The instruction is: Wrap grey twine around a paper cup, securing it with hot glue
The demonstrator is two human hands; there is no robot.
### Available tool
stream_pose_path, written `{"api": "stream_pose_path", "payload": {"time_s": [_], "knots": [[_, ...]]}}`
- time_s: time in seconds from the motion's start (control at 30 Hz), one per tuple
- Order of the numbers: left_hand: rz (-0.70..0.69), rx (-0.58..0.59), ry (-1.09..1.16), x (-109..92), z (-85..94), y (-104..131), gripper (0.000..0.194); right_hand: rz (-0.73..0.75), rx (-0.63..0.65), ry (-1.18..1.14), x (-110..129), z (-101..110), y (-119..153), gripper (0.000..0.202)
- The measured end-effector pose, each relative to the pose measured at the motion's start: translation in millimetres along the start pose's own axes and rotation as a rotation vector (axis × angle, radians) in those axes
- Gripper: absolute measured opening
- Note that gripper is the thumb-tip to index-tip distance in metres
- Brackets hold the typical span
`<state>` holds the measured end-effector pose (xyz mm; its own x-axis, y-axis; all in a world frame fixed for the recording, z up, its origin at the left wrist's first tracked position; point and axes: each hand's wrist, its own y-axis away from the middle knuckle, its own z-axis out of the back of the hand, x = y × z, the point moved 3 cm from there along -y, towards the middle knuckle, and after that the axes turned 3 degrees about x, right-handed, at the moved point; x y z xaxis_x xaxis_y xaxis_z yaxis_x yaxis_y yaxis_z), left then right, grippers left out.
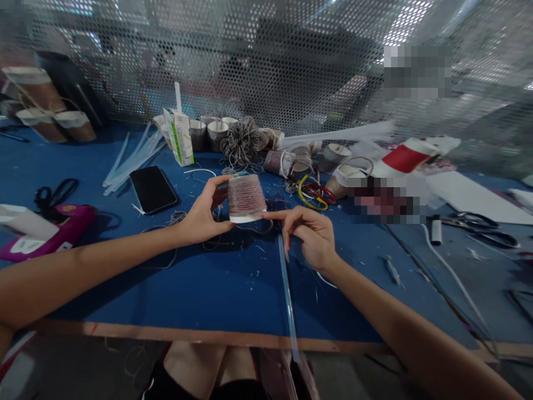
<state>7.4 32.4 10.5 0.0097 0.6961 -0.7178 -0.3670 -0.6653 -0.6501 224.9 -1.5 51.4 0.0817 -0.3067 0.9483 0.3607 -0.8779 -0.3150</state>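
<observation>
My left hand (207, 214) is wrapped around the left side of a spool (246, 195) wound with reddish and grey thread or wire, its white rim facing down toward me. My right hand (311, 236) stretches its index finger to touch the spool's lower right rim. Its other fingers are curled in, and whatever they may hold is too small to make out. Beneath the right hand, a long clear plastic strip (287, 300) runs down over the table's front edge. Loose dark strands (175, 216) lie on the blue table behind my left wrist.
Behind my hands are a black phone (153, 189), a drink carton (180, 137), a tangled grey wire bundle (245, 143) and several wound cups. A purple device (62, 228) sits left. To the right are scissors (478, 222) and a white cable (452, 272). A perforated metal screen (266, 61) stands behind.
</observation>
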Motion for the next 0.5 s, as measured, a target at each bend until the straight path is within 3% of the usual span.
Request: {"api": "stream_pose_path", "payload": {"time_s": [0.2,0.4,0.5], "knots": [[-0.008,-0.012,-0.028,-0.7,0.6,0.3,0.074,0.097,-0.086,0.028,1.1,5.1,3.1,0.019],[-0.009,-0.008,-0.026,-1.4,0.1,0.4,0.073,0.050,0.119,0.130,0.2,-2.6,3.5,0.019],[-0.018,-0.003,-0.018,-3.2,-0.2,-0.3,0.072,0.065,0.156,0.158,0.6,-4.1,4.1,0.021]]}}
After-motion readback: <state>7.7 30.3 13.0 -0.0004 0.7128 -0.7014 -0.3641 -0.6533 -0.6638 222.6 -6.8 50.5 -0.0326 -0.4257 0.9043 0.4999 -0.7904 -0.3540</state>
